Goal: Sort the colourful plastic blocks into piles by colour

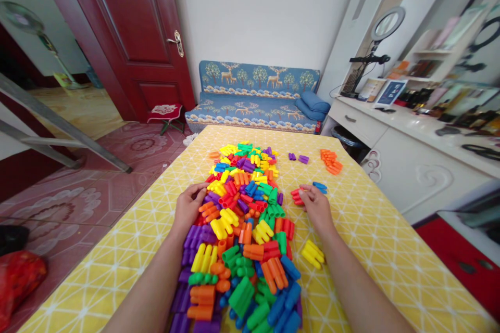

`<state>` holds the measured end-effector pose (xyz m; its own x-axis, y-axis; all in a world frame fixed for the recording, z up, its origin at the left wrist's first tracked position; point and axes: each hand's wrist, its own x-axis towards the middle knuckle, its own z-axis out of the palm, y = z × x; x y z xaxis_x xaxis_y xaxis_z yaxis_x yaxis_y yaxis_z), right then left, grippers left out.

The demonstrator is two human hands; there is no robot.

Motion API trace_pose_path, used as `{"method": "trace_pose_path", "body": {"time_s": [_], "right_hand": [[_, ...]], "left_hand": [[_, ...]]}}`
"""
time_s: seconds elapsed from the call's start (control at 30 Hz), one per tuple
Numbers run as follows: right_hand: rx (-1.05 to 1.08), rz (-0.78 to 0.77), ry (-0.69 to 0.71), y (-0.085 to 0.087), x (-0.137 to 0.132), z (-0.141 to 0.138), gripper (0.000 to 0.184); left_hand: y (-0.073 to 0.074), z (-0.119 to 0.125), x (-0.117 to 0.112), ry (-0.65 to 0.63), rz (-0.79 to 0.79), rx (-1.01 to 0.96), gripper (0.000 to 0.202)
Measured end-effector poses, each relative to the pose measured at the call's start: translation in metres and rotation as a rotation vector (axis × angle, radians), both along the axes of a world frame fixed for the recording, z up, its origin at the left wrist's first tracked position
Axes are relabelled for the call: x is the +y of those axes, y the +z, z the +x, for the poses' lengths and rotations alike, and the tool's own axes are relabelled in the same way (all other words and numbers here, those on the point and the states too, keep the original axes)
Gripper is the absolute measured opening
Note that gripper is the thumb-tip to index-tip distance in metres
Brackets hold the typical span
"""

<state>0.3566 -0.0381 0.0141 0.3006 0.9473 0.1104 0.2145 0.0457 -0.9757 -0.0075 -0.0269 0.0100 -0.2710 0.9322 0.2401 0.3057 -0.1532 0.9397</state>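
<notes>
A long pile of plastic building pieces (pixel 242 208) in several colours, shaped like joined bullet-tipped tubes, runs down the middle of the table. My left hand (pixel 189 207) rests at the pile's left edge, fingers loosely bent with thumb and forefinger apart, near yellow and purple pieces. To the right of the pile, my right hand (pixel 318 210) pinches a red building piece (pixel 297 196) just above the tablecloth. Just beyond those fingers lies a blue piece (pixel 320 187). A yellow piece (pixel 313 254) sits nearer me, beside my right forearm.
Orange pieces (pixel 330 161) are grouped at the table's far right, and two purple pieces (pixel 298 158) lie left of them. The yellow patterned tablecloth (pixel 375 255) covers the table. Beyond stands a blue sofa (pixel 250 106); a white dresser (pixel 414 156) is on the right.
</notes>
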Motion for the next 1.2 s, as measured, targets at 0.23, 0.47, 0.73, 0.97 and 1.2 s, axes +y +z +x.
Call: {"method": "trace_pose_path", "body": {"time_s": [0.23, 0.47, 0.73, 0.97, 1.2], "right_hand": [[-0.836, 0.096, -0.224, 0.011, -0.008, 0.007, 0.042], [-1.028, -0.066, -0.111, 0.014, -0.011, -0.001, 0.032], [-0.938, 0.007, -0.081, 0.004, -0.007, 0.001, 0.03], [-0.905, 0.009, -0.058, 0.001, -0.006, 0.002, 0.032], [-0.895, 0.003, -0.054, -0.003, -0.005, 0.003, 0.033]], "left_hand": [[-0.003, -0.001, 0.001, -0.012, -0.009, -0.003, 0.041], [-0.001, 0.0, 0.001, -0.003, 0.002, -0.008, 0.039], [-0.002, -0.001, 0.001, -0.011, -0.004, 0.011, 0.041], [-0.001, -0.001, 0.001, 0.002, -0.004, 0.017, 0.041], [-0.004, -0.003, 0.003, -0.009, -0.011, 0.025, 0.042]]}}
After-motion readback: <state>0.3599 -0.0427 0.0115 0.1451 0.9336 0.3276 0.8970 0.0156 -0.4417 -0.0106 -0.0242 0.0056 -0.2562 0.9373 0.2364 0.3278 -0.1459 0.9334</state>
